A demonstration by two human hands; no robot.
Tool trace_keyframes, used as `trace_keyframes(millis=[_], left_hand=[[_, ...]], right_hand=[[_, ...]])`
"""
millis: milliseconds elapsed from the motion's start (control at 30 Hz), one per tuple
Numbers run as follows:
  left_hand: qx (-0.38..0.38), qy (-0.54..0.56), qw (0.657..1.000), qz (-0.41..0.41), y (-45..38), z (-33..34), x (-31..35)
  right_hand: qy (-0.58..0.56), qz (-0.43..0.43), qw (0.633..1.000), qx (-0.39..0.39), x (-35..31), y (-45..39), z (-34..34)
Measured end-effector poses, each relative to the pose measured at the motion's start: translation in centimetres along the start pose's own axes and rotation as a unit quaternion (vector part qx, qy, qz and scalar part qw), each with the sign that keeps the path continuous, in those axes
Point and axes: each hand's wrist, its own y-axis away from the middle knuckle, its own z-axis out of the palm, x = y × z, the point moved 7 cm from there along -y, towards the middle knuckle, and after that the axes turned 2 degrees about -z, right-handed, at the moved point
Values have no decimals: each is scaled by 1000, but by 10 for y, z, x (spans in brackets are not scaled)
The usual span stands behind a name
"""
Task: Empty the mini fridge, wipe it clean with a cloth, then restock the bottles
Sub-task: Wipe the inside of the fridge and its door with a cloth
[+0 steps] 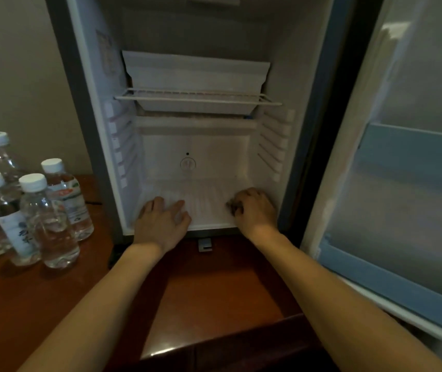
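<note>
Two bare arms reach forward over a reddish wooden surface (209, 304). On the left side of that wood stand the bottles (51, 218), a small group of clear ones with white caps, close together and just beside the mini fridge (80, 103). They are outside the fridge.

The fridge door (407, 183) hangs wide open on the right. A little grey foot (205, 245) sticks out under the fridge's front edge.

Both hands are inside, down on the white ribbed floor (203, 208) of the fridge. The left hand (162, 221) lies flat with its fingers straight and spread, pressing on the floor near the left wall. The right hand (253, 208) is near the right wall. Its fingers are curled under, and something dark shows at the fingertips, but it is too blurry to say what it is.

Higher up, a white wire shelf (198, 99) runs across. A white tray (195, 76) sits behind and above it. On the back wall is a small round dial (187, 164).
</note>
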Motion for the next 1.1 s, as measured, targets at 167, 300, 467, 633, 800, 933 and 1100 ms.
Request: trace_keyframes(millis=[167, 300, 467, 633, 800, 933, 1100], left_hand=[[2, -14, 1000, 0, 0, 0, 0], [24, -20, 999, 14, -6, 8, -4], [65, -16, 998, 12, -6, 8, -5], [85, -28, 996, 13, -3, 5, -3], [74, -22, 997, 16, -1, 4, -1], [53, -17, 998, 9, -1, 5, -2], [24, -12, 1000, 10, -5, 5, -3]], right_hand=[[2, 20, 1000, 10, 2, 3, 3], [7, 25, 1000, 15, -3, -28, 12], [-2, 29, 999, -21, -3, -92, 32], [28, 27, 999, -2, -2, -128, 46], [5, 26, 1000, 1, -2, -109, 35], [-15, 17, 999, -24, 0, -71, 25], [-3, -7, 1000, 21, 0, -23, 10]])
